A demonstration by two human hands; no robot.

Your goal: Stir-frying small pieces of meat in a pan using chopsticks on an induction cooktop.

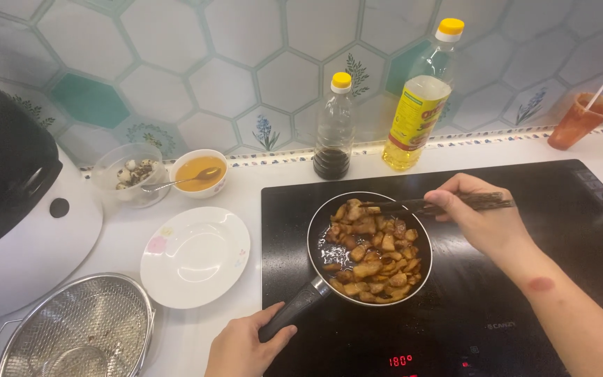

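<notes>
The frying pan (370,248) sits on the black cooktop (560,230), on its left half. It is full of brown, shiny chunks of food (375,258) in dark sauce.

The left hand (246,345) is wrapped tight around the pan's dark handle (296,307), which sticks out toward the person from the near-left side of the pan. The right hand (479,213) is right of the pan, and its grip is closed on a pair of dark chopsticks (427,205). Their tips reach over the far side of the pan, just above the food.

The pan looks hard and a bit heavy with all that food, and most likely hot, so the handle is the safe place to hold it. The chunks look soft, wet and slippery, so I think they could slide off the chopsticks.

Left of the pan, on the white bench (246,192), lies an empty white plate (195,256). Nearer than the plate is a metal strainer (78,328). Behind the pan stand a bottle of dark sauce (333,129) and a bottle of yellow oil (420,98). The pan is close to the left edge of the cooktop. To the right of the pan the cooktop is bare, so there is room to move there.
</notes>
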